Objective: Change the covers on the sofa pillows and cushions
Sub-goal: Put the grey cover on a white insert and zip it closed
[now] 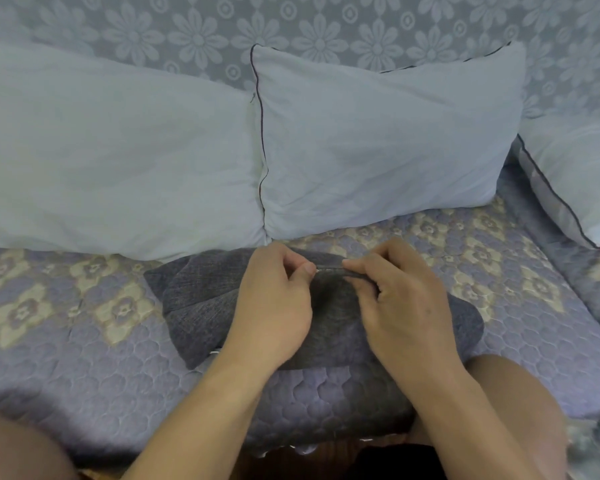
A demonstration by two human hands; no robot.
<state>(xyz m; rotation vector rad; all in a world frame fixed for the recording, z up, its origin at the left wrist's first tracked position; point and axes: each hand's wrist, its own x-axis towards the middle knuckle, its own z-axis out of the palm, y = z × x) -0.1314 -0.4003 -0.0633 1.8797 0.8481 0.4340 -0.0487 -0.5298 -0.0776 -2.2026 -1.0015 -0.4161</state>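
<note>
Looking down from the head camera, a dark grey cover (201,306) lies flat on the sofa seat (84,358), right in the middle and close to the front edge. The seat has a purple quilted top with pale flower shapes on it. Both hands are on the far edge of the grey cover. The left hand (274,299) has its fingers curled in, and its thumb and first finger pinch the edge of the cover. The right hand (399,299) is just beside it, and its curled fingers pinch the same edge a little way to the right. A thin pale line runs along the edge between the two hands; it may be a zip, but it is too small to be sure. Behind the cover, three white pillows lean against the sofa back (326,26), which has a grey flower pattern. The left pillow (111,157) is big and plain. The middle pillow (388,140) touches it and has a thin dark line along its edges. The right pillow (579,181) sits at the far right side, tilted, and also has a dark line on its edge. The person's bare knees show at the bottom, one on each side.
</note>
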